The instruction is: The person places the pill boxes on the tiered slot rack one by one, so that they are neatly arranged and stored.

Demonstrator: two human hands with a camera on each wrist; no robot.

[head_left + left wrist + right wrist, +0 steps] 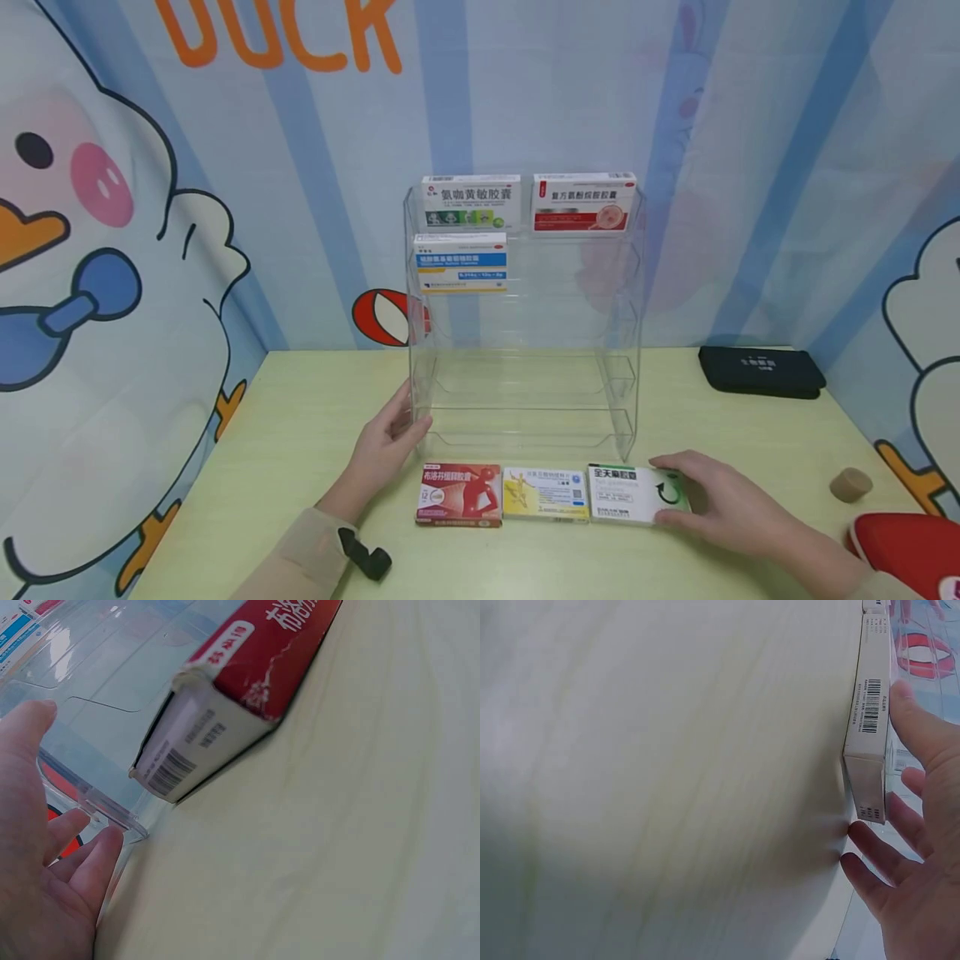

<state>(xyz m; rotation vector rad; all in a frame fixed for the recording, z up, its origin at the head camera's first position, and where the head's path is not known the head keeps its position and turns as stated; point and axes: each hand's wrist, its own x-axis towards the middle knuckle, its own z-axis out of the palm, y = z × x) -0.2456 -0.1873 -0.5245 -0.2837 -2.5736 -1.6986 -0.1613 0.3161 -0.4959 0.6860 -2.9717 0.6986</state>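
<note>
My left hand [378, 450] holds the lower left side of a clear tiered display rack [525, 392], thumb toward the front and fingers round the side panel. At the right end of a white-and-green medicine box [626, 496], my right hand [731, 504] grips with the thumb at the near edge and the index finger at the far edge. That box lies flat on the table, in a row with a yellow-and-white medicine box [545, 493] and a red medicine box [458, 495]. In the right wrist view, the other fingers [881, 851] rest beyond the box's end.
Upper tiers hold a green-and-white box [471, 202], a red-and-white box [583, 204] and a blue-and-white box [461, 264]. A black pouch [761, 372] lies at the back right. Nearer are a small brown cylinder [851, 485] and a red item [903, 550].
</note>
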